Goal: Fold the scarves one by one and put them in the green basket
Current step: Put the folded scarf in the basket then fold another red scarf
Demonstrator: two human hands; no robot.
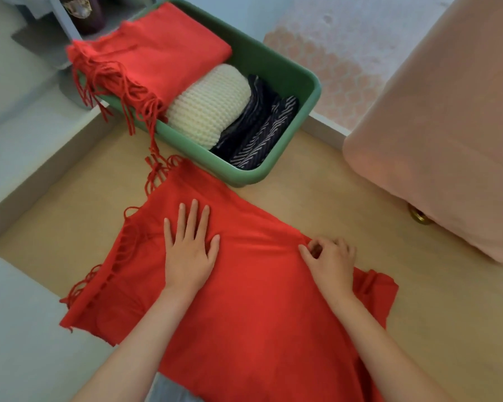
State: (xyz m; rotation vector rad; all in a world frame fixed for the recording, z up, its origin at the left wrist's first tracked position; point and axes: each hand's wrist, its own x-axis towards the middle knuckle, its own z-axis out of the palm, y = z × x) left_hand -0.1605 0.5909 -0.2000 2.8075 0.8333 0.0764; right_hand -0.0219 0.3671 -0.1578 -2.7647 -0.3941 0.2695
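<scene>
My left hand (190,250) lies flat, palm down, on the red scarf (259,309). Its fingers are straight, a little spread, and point away from me; they press the cloth and grip nothing. The scarf is spread on the wooden floor (346,204), just in front of the green basket (314,91). It is softly wrinkled, its fringed end points to the left, and its length runs from there toward the lower right, where the near edge leaves my view. To the right, my right hand (330,262) has curled fingers, and the thumb and forefinger pinch a small fold at the far edge of the scarf. In the basket I see, from left to right, a folded red scarf (163,53) with its fringe hanging over the rim, a cream knitted scarf (212,103) and a dark striped scarf (262,134). A pink cover (447,126) stands at the far right.
</scene>
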